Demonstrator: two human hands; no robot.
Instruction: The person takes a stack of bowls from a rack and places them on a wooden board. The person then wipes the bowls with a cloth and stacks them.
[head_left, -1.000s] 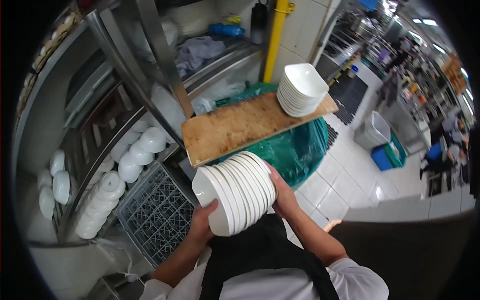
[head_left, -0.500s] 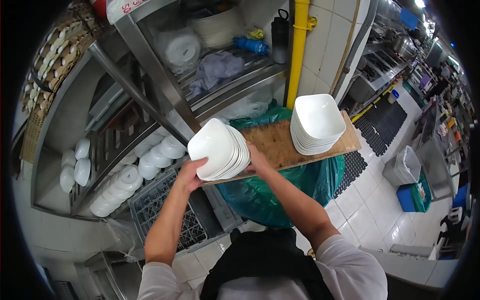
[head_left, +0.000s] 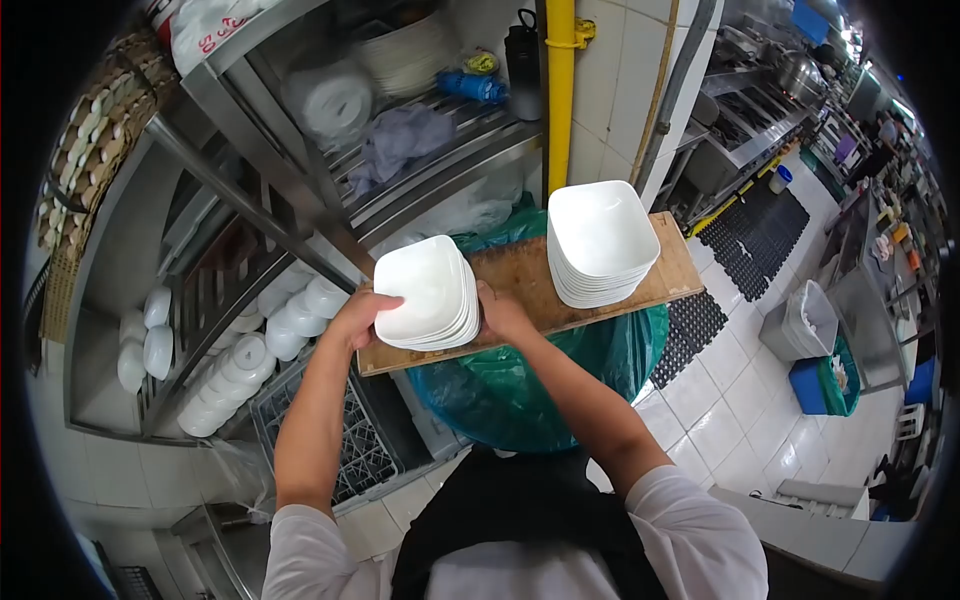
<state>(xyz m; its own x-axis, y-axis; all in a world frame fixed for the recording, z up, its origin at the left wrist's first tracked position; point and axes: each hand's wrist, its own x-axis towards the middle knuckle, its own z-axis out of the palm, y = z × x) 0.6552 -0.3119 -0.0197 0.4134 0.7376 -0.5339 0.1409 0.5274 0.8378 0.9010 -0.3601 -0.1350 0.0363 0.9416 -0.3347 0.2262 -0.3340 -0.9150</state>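
A stack of white square bowls (head_left: 428,288) sits at the left end of a wooden board (head_left: 505,277), between my two hands. My left hand (head_left: 362,318) grips its left side, with the thumb over the rim of the top bowl. Against the right side of the same stack, my right hand (head_left: 503,314) presses with its fingers curled behind and partly hidden. A second, taller stack of white square bowls (head_left: 603,245) stands on the right part of the board, apart from my hands.
Beneath the board is a bin lined with a green bag (head_left: 540,390). Round white bowls (head_left: 225,385) line a lower shelf at left, above a grey dish rack (head_left: 350,430). A metal shelf (head_left: 450,190) holds cloth and plates. A yellow pipe (head_left: 560,110) runs down the wall.
The held stack has gone from tilted to more level on the board, and fewer bowl rims show at its side. The whole view has shifted slightly.
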